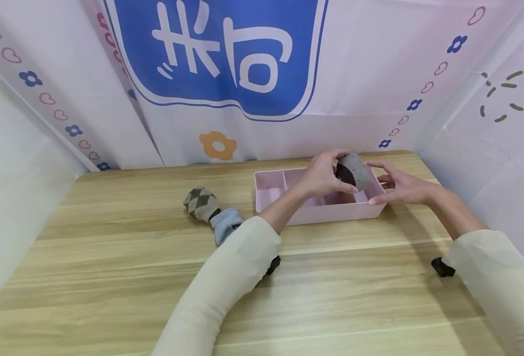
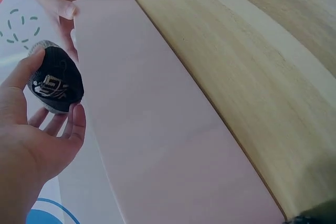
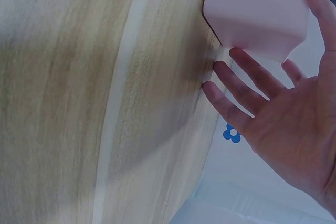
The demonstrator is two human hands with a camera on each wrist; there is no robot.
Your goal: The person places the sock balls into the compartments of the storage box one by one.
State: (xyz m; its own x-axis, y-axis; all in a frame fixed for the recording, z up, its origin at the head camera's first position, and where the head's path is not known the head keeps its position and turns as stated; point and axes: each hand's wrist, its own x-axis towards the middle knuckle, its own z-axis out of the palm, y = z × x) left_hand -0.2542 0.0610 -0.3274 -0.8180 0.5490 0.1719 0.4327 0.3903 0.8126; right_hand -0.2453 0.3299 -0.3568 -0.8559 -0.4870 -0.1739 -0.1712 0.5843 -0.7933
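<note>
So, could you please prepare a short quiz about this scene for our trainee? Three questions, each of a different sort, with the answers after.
1. Which hand holds the grey-and-black bundle? a) right b) left c) both
2. Fill the gap: in the head view, the right hand is at the ____ end of the pink box.
3. True or false: the diamond-patterned bundle lies inside the pink box.

Key: 1. b, the left hand. 2. right. 3. False; the diamond-patterned bundle lies on the table.
</note>
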